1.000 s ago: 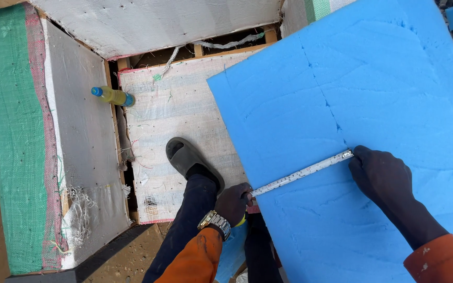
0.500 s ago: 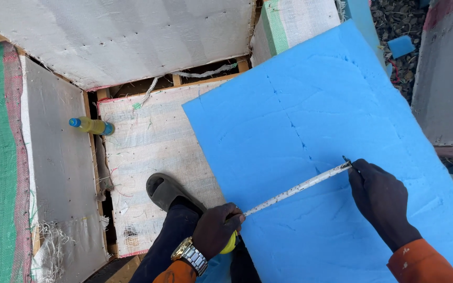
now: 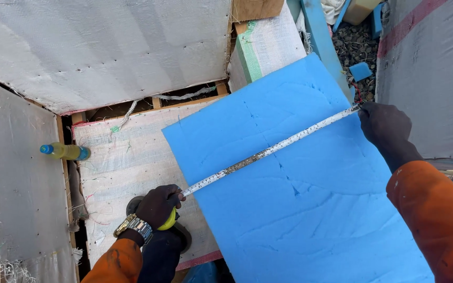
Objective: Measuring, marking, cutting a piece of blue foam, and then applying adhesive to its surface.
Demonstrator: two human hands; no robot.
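Seen from the head camera, a tape measure (image 3: 268, 152) was stretched taut across a blue foam sheet (image 3: 300, 209) laid on a sacking-covered sofa frame (image 3: 127, 157), so its full width could be read. Its yellow case was clamped in the left hand (image 3: 158, 205) at the near edge, while its tip was pinched by the right hand (image 3: 386, 126) at the far edge; a yellow bottle (image 3: 64, 151) lay aside.

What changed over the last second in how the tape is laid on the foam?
The right hand drew the tape measure out, from mid-sheet to the far edge of the blue foam sheet. The left hand still grips the yellow case at the near edge.
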